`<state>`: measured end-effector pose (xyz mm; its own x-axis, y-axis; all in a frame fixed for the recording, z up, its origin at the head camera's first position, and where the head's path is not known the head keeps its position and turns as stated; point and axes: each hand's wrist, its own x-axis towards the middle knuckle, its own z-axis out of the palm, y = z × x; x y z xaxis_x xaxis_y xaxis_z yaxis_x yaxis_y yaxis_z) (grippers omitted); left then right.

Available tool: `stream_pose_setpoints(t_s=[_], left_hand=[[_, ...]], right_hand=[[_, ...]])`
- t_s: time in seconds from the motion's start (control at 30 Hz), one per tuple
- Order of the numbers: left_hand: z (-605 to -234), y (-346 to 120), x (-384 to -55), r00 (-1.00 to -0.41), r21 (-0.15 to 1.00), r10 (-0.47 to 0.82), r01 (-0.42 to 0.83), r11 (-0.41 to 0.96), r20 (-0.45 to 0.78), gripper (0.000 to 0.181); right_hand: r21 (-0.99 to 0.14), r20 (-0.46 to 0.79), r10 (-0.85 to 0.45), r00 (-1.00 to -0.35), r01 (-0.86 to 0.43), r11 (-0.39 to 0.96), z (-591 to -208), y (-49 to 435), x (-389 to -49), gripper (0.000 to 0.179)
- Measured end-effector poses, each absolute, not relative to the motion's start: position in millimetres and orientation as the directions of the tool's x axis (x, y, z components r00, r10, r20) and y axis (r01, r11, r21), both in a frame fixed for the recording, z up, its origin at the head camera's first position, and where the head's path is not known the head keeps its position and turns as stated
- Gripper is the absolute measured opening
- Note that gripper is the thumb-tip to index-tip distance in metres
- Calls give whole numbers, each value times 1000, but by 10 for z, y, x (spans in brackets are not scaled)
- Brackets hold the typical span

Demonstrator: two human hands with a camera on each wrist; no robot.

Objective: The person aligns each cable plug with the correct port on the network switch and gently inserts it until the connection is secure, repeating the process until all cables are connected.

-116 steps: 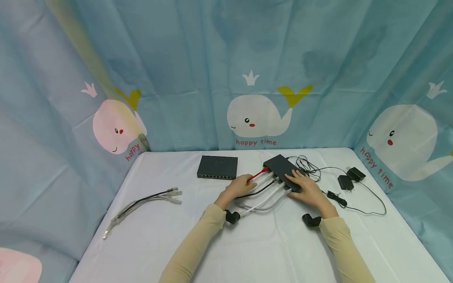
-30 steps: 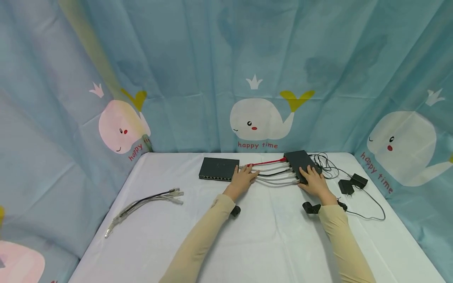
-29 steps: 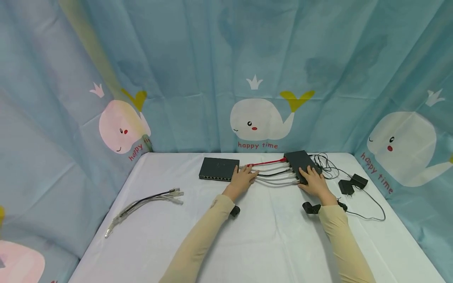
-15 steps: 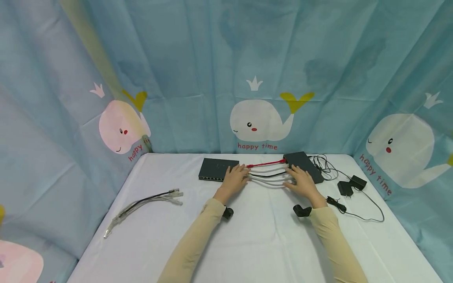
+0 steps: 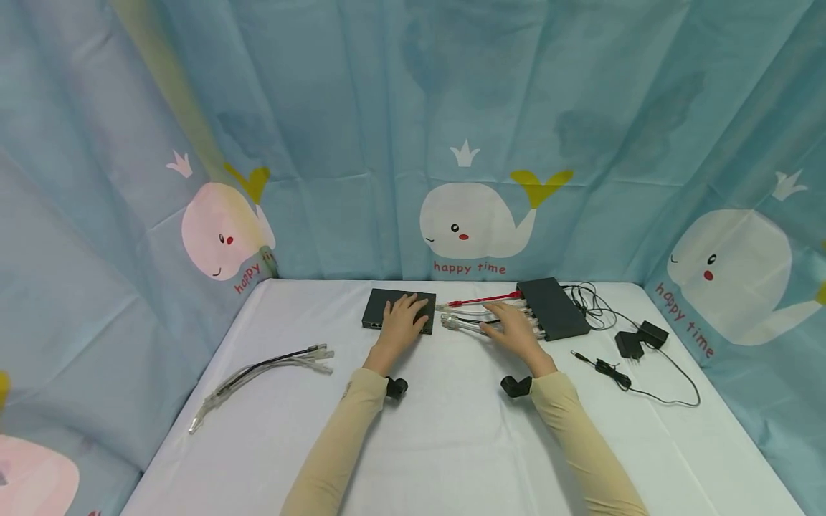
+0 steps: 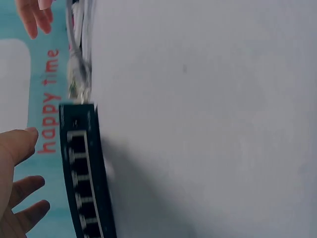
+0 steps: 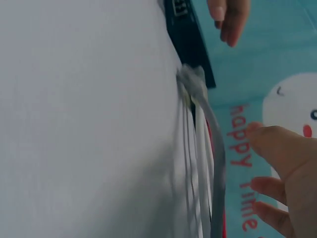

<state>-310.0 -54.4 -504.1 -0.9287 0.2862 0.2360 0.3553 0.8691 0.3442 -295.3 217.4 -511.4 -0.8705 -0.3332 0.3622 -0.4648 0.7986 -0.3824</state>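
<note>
My left hand, fingers spread, is over the black network switch at centre-left. The left wrist view shows a row of ports along this switch's side, the fingers above it. My right hand hovers with loosely extended fingers over the Ethernet cables, partly hiding them. A red cable, a black one and several grey-white ones run left from a second black switch, their loose plugs lying near the first. The right wrist view has a grey cable beside the fingers.
A bundle of grey and black patch cables lies at the left of the white table. On the right are two black power adapters, a coiled black cord and a tied cord. A patterned blue curtain stands behind.
The second switch and its cables were slid right and straightened earlier. Since then the left hand has moved left off the cable ends onto the first switch, and the right hand left off the second switch.
</note>
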Motion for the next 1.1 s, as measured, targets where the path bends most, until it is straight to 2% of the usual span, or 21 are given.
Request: stream_pose_setpoints(t_s=[0.17, 0.33, 0.63, 0.73, 0.93, 1.1], left_hand=[[-5019, -728, -3070, -937, 378, 216, 311, 872, 273, 43], [-5024, -904, -3059, -952, 414, 140, 248, 876, 273, 44], [-5082, -1125, -3076, -964, 499, 48, 178, 848, 261, 47], [-5116, -1173, -3079, -971, 544, 26, 155, 825, 238, 50], [-5153, -1231, -3075, -990, 654, 2, 96, 750, 143, 59], [-5174, -1243, -3080, -995, 692, 12, 74, 718, 94, 63]], right_hand=[[-450, 354, -346, -869, -483, 752, -5126, 1895, -2971, 54], [-467, 336, -407, -849, -526, 711, -5142, 1634, -2981, 54], [-388, 304, -486, -820, -572, 723, -5213, 1312, -3026, 51], [-350, 286, -496, -819, -572, 742, -5233, 1253, -3028, 51], [-362, 250, -491, -835, -551, 752, -5261, 1194, -3006, 52], [-350, 216, -504, -836, -548, 760, -5262, 1168, -2984, 54]])
